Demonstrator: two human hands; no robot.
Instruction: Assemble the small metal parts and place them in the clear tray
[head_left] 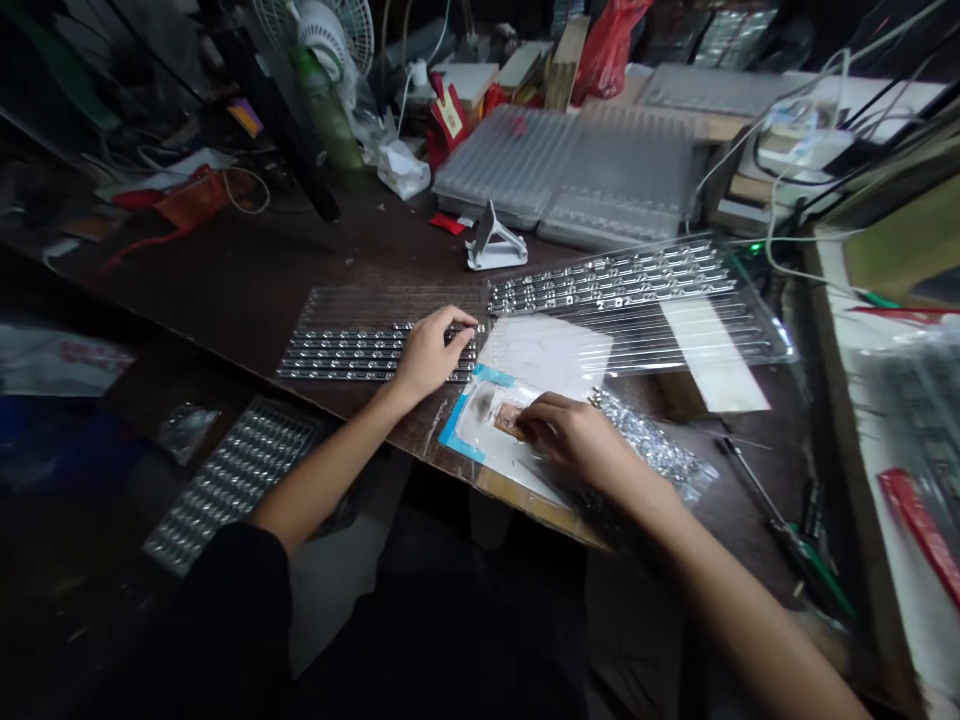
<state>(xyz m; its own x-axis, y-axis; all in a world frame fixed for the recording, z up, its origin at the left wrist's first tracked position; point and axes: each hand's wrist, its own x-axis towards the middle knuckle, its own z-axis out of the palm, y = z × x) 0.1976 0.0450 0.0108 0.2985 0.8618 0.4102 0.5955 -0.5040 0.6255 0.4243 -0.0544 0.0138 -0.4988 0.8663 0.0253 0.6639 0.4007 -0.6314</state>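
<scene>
The small brown piece point(510, 420) lies on a white sheet point(491, 448) edged with blue tape point(460, 440), close to the table's front edge point(525, 490). The right hand point(574, 430) reaches its 3 o'clock side with curled fingers; whether they grasp it, I cannot tell. At 10 o'clock, the left hand point(427, 355) bends thumb and forefinger together over the near tray point(360, 340); anything pinched there is hidden. That tray looks roughly half filled: metal pieces line its lower rows, one row is partly filled, and the upper channels show none. At 1 to 2 o'clock, the far tray point(637, 300) has filled upper rows and unfilled lower channels. The bag of metal bits point(652, 440) at 3 o'clock and the screwdriver point(810, 565) at 4 narrow the right side; more room shows on the dark tabletop point(240, 265) at 10, beyond the near tray. Stacked trays point(570, 170) and the white stand point(496, 245) bound 12.
</scene>
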